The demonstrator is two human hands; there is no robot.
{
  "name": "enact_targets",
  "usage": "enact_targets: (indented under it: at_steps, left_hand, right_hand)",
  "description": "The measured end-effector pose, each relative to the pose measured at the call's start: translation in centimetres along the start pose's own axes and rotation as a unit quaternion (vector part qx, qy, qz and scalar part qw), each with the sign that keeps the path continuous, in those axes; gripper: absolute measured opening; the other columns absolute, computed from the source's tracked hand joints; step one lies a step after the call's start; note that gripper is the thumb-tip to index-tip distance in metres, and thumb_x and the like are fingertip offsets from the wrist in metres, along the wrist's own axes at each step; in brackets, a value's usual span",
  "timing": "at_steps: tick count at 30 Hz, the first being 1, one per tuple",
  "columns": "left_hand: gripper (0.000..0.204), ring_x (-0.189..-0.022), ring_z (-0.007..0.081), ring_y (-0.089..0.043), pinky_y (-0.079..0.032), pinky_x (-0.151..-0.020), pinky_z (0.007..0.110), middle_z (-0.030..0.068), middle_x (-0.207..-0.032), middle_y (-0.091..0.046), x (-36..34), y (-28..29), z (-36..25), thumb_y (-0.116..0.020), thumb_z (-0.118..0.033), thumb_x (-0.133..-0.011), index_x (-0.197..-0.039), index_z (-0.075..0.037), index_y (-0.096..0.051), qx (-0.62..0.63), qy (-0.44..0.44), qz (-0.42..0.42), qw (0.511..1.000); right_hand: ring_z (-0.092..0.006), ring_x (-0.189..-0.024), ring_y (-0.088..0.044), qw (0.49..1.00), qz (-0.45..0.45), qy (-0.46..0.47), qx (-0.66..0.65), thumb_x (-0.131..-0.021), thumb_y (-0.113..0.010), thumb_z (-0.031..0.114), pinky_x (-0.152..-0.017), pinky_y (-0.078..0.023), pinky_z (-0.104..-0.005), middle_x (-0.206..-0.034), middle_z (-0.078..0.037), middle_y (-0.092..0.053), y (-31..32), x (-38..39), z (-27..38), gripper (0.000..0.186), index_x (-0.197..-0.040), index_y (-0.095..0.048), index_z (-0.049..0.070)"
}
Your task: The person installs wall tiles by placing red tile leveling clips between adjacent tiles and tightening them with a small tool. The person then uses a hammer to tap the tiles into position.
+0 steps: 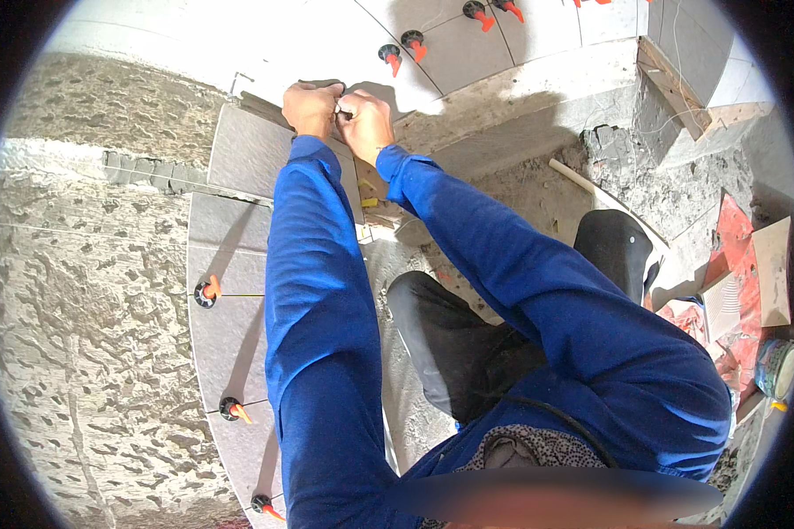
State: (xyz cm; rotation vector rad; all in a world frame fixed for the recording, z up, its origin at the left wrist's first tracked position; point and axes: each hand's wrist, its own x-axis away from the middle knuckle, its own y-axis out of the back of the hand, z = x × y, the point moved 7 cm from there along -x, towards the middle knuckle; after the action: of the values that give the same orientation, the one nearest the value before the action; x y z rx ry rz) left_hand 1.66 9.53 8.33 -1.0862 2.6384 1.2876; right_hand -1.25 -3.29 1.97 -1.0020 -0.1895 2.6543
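My left hand (311, 109) and my right hand (365, 122) meet far ahead of me, fingers bent and pressed together. Whatever they pinch between them is too small to name; only a pale speck shows at the fingertips. Just below my left hand lies a grey tile (243, 152) at the end of the tiled strip. The pale tiled surface beyond carries tile levelling clamps (413, 42) with black round bases and orange-red handles. Along the left strip stand more such clamps (206, 291), set on the joints between grey tiles (225, 339).
Rough, pitted mortar (88, 335) spreads at the left, with a thin string across it. A concrete ledge (520, 106) runs right of my hands. A pale pipe (591, 189) leans near my knee (613, 251). Red sheeting (737, 256), cardboard (772, 269) and a round tub (776, 368) sit at the right.
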Motion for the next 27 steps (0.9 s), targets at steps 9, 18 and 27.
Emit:
enact_targets:
  at_steps: [9, 18, 27]
  left_hand:
    - [0.040, -0.086, 0.0341, -0.069, -0.054, -0.079, 0.039, 0.0219, -0.085, -0.069, 1.0, 1.3, -2.3, -0.086, -0.023, -0.054, -0.082, 0.001, -0.070, -0.102, -0.117, -0.071, 0.985]
    - [0.027, -0.071, 0.0276, -0.068, -0.053, -0.069, 0.036, 0.0157, -0.073, -0.069, 1.3, 0.7, -5.2, -0.078, -0.017, -0.062, -0.081, -0.001, -0.069, -0.114, -0.207, 0.012, 0.972]
    - [0.021, -0.044, 0.0127, -0.053, -0.037, -0.038, 0.028, 0.0074, -0.058, -0.060, -0.5, 0.0, -3.0, -0.066, -0.020, -0.080, -0.077, 0.001, -0.063, -0.109, -0.049, 0.161, 0.980]
  right_hand:
    - [-0.0360, -0.067, -0.058, 1.000, -0.012, 0.024, 0.012, -0.066, -0.063, 0.000, -0.058, -0.046, -0.0425, -0.070, -0.017, -0.057, -0.1, -0.1, 0.0, 0.006, -0.071, -0.061, 0.003]
    - [-0.0343, -0.067, -0.059, 1.000, 0.004, 0.008, 0.003, -0.067, -0.064, 0.000, -0.058, -0.046, -0.0413, -0.071, -0.016, -0.057, 0.0, 0.0, 0.0, 0.009, -0.076, -0.066, 0.004]
    - [-0.0315, -0.067, -0.060, 1.000, -0.006, -0.001, 0.005, -0.070, -0.063, -0.002, -0.060, -0.048, -0.0402, -0.072, -0.013, -0.059, -0.4, 0.1, -0.4, 0.015, -0.079, -0.069, 0.009]
